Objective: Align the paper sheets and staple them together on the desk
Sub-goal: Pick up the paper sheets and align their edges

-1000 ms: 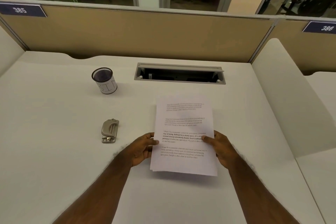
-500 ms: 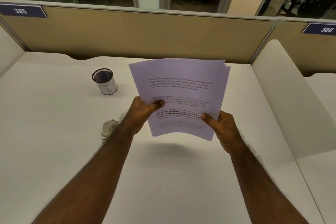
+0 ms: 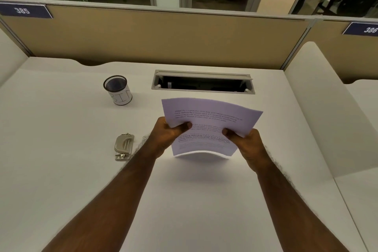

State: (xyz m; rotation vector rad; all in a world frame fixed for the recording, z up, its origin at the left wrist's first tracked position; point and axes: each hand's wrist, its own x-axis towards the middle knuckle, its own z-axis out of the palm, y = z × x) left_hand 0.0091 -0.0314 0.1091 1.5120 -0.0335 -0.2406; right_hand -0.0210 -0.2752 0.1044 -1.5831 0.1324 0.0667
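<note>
Fingers of both hands grip the sheets [image 3: 210, 122] from either side, thumbs pressed on the printed face: the left hand [image 3: 167, 135] pinches the left edge, the right hand [image 3: 248, 144] the right edge, the other fingers hidden behind the paper. The stack stands nearly upright above the bench [image 3: 61, 170], its lower edge bowed upward and just over the surface, a soft shadow beneath it; whether that edge touches the bench cannot be told.

Half a second ago the sheets were held higher and farther from the surface, fanned at the top right corner, and they covered the cable slot [image 3: 202, 82]. Now they sit lower, the top edges look closer together, and the slot shows in full behind them. The stapler [image 3: 123, 147], earlier mostly hidden by the left forearm, lies in plain view on the bench to the left of that arm, well apart from the paper. The mesh cup [image 3: 118, 90] is where it was, farther back on the left.

Print on the top sheet is too blurred to read. How many sheets make up the stack cannot be counted.
</note>
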